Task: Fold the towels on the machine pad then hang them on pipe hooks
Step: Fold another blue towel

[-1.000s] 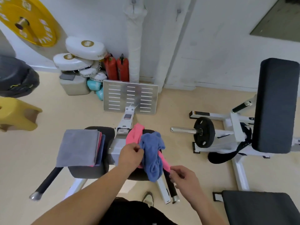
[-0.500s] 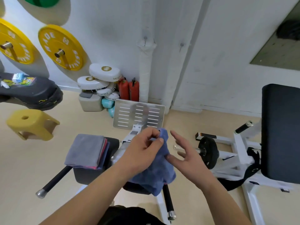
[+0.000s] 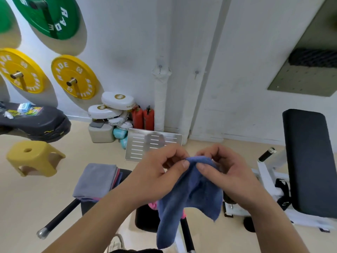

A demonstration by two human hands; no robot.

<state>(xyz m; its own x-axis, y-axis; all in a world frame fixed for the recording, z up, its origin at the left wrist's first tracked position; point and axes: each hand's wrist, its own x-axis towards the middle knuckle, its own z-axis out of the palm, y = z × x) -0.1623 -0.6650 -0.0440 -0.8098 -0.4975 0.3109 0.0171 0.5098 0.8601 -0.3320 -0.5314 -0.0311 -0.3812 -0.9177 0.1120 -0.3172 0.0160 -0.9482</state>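
While stacked flat at left on the black machine pad (image 3: 126,173) — folded towels (image 3: 96,179), grey uppermost. Next, left hand (image 3: 156,174), thumb and forefinger pinching the top edge of the blue towel (image 3: 191,198). Hanging below and between both hands, partly covering a pink towel (image 3: 152,205). Then right hand (image 3: 226,172), pinching that same edge just beside the left — thumbs close together.
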